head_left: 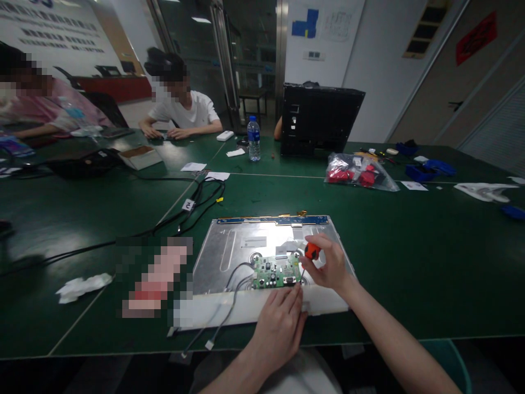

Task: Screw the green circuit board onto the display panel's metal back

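Observation:
A metal-backed display panel lies flat on the green table, with a green circuit board on its middle. My right hand is closed on a screwdriver with an orange and black handle, its thin shaft pointing down to the board's lower right corner. My left hand rests on the panel's white lower strip, fingertips by the same corner near the shaft's tip; whether they hold something small is hidden. Grey cables run from the board's left side over the panel's near edge.
Black cables cross the green table at left, near crumpled tissue. Beyond the panel stand a water bottle and a black monitor. A plastic bag with red items lies at right. Two people sit across at left.

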Motion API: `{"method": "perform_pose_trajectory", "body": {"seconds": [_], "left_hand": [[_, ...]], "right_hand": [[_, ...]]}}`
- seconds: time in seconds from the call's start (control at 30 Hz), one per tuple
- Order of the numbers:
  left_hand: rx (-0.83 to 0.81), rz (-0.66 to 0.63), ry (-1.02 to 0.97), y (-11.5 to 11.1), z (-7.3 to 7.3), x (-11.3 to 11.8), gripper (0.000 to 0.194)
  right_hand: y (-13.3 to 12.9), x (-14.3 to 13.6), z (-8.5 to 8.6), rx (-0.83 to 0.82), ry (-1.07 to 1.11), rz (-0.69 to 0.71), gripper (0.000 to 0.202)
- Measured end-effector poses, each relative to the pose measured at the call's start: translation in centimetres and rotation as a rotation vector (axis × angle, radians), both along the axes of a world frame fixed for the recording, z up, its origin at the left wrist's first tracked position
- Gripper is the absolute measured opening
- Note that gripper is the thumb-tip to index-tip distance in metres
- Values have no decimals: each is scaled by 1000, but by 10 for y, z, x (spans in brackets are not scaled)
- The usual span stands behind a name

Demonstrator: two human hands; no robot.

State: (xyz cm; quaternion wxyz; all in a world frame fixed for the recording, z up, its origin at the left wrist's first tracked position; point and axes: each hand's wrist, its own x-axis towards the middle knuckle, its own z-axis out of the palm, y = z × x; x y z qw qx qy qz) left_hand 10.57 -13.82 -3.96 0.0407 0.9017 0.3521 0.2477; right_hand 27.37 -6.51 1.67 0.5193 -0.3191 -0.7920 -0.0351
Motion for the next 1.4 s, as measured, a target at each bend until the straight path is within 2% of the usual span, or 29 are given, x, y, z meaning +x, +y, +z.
{"method": "perform_pose_trajectory", "body": {"seconds": [0.23, 0.53, 0.73, 1.03, 1.3, 1.4], "left_hand": [[8, 11, 6, 0, 0, 0, 33], [10, 9, -7, 0, 3, 0, 33], [7, 18, 6, -1, 2, 0, 33], [-5, 14, 3, 0, 1, 0, 33], [8, 13, -9, -1, 1, 0, 33], [2, 13, -10, -1, 1, 0, 33]], "right_hand": [[-1, 3, 3, -51, 22, 92, 37], [-2, -1, 2, 24, 28, -29, 33], [0, -3, 3, 64, 2, -27, 31], [-2, 2, 4, -27, 31, 69, 34], [-3, -1, 3, 46, 34, -70, 34], [-1, -3, 3, 72, 22, -78, 34]]}}
